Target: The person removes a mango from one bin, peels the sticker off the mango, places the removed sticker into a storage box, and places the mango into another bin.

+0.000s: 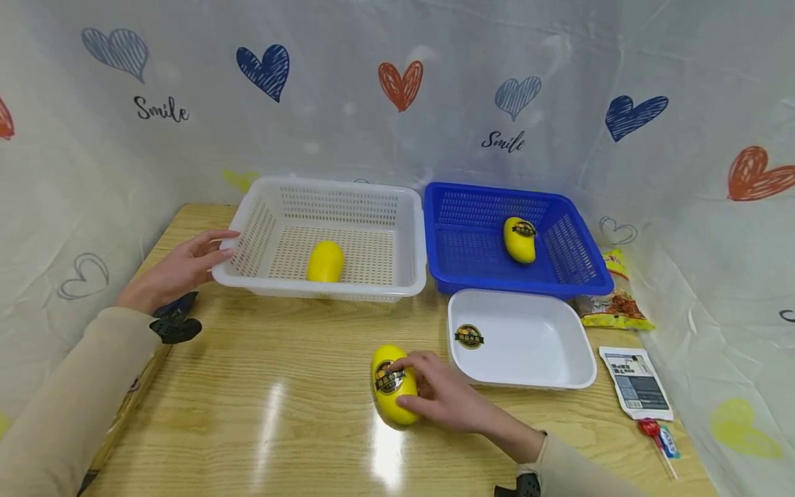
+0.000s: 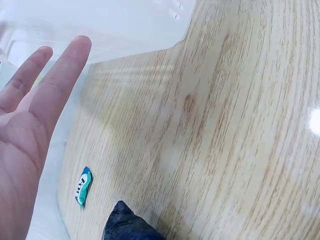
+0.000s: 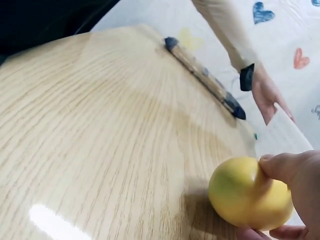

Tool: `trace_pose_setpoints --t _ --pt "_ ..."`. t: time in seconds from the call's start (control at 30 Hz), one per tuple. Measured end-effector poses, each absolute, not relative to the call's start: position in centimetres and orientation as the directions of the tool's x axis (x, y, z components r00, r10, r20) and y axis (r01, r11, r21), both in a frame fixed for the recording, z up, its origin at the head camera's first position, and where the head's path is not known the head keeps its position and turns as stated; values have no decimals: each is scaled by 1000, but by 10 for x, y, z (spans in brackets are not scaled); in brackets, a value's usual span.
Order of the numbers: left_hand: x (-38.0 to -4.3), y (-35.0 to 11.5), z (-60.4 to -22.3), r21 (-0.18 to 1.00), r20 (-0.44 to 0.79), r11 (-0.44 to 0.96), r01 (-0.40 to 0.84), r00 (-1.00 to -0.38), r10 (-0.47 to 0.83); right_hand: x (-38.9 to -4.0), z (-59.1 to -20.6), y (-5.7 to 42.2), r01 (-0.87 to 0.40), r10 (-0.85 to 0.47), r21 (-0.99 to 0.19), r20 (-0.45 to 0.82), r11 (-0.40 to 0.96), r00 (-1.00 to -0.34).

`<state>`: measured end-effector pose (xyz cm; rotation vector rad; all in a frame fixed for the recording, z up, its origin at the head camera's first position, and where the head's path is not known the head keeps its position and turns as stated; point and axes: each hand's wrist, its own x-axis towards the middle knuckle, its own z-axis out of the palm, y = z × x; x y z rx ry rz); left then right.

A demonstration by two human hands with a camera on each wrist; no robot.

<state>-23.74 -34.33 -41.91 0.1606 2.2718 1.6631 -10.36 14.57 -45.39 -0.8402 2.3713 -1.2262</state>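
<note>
My right hand [image 1: 447, 393] holds a yellow mango [image 1: 386, 376] with a dark round label over the front of the table, thumb on one side and fingers on the other. In the right wrist view the thumb presses the top of this mango [image 3: 245, 192]. At the left, my left hand [image 1: 186, 266] touches the near left rim of a white plastic basket [image 1: 329, 290]; its visible fingers are nearly straight in the left wrist view. One mango [image 1: 326, 261] lies inside that basket. Another labelled mango [image 1: 520, 240] lies in the blue basket [image 1: 509, 281] beside it.
A shallow white tray [image 1: 528, 345] with a round sticker stands before the blue basket. Along the right edge lie a yellow snack bag [image 1: 615, 297], a white packet [image 1: 636, 383] and a red lollipop [image 1: 649, 428]. A long dark-ended package [image 3: 205, 77] lies along the left edge, near a small green wrapper [image 2: 83, 186].
</note>
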Motion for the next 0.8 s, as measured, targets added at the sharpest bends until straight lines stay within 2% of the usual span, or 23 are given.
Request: trace_pose_setpoints --t 0.23,0.4,0.57,0.63,0.7,0.73,0.8 --pt "-238 -344 -419 935 -189 343 -91 -945 266 -110 -463 131 -195 -616 -920 -61 339 -785" --pt "-236 -344 -416 923 -173 380 -63 -949 262 -116 -464 119 -218 -594 -905 -47 366 -803" --pt "-235 -341 -408 875 -145 485 -9 -959 243 -118 -457 118 -285 -581 -849 -32 444 -813" --pt "-234 -335 -402 819 -80 570 65 -971 226 -118 -452 121 -358 -573 -779 -2 514 -819" --pt "-230 -323 -393 737 52 652 180 -976 211 -118 -446 126 -426 -565 -700 39 573 -824" --pt "-227 -314 -389 685 139 684 252 -966 217 -118 -443 128 -459 -563 -660 66 595 -824" --pt "-218 -291 -383 550 360 713 435 -894 268 -119 -437 132 -502 -564 -611 107 612 -819"
